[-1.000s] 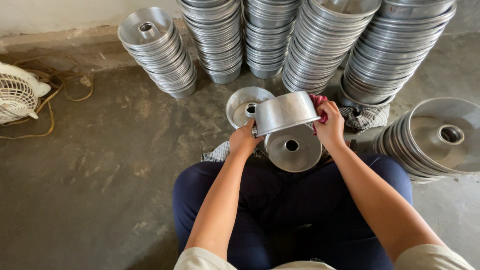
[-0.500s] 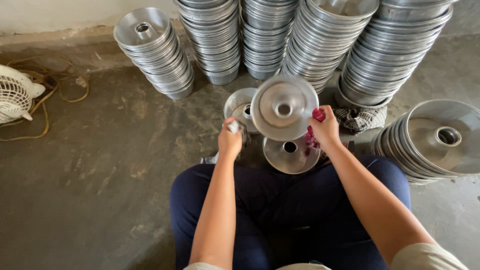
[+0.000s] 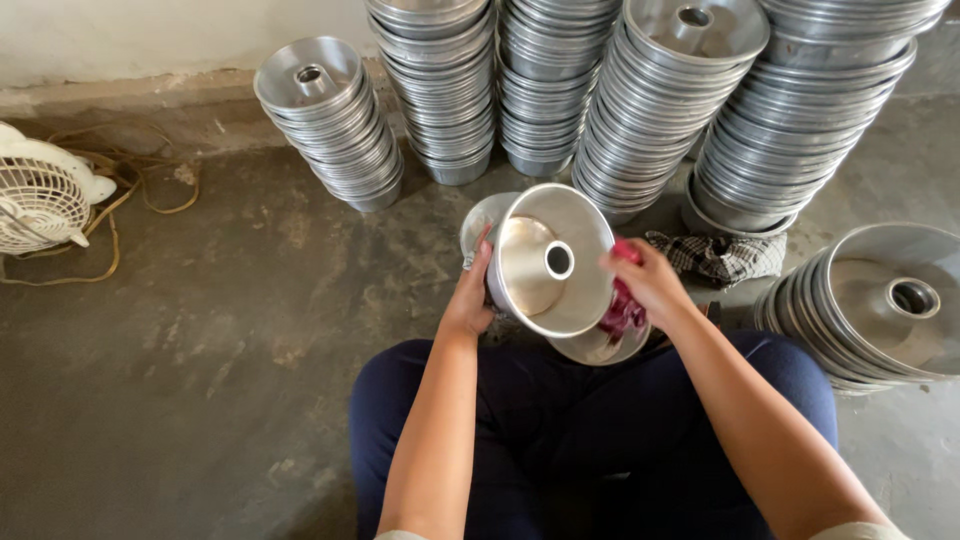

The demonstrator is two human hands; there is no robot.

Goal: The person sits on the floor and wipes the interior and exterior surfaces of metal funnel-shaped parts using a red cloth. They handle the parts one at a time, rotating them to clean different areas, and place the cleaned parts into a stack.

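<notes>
Both bare forearms reach forward from the bottom edge, over the lap of dark blue trousers, and close in toward each other in the middle of the view. The left hand [image 3: 470,295] is turned edge-on, palm facing right, fingers straight and pressed flat against the left side of the pan [image 3: 550,258] it steadies, thumb toward the camera. The right hand [image 3: 650,285] is raised a little higher, wrist bent, knuckles up, fingers curled around a red cloth [image 3: 622,310] at the pan's right rim; how tightly they close cannot quite be made out. Both elbows stay low and apart, forearms forming a narrow V.
</notes>
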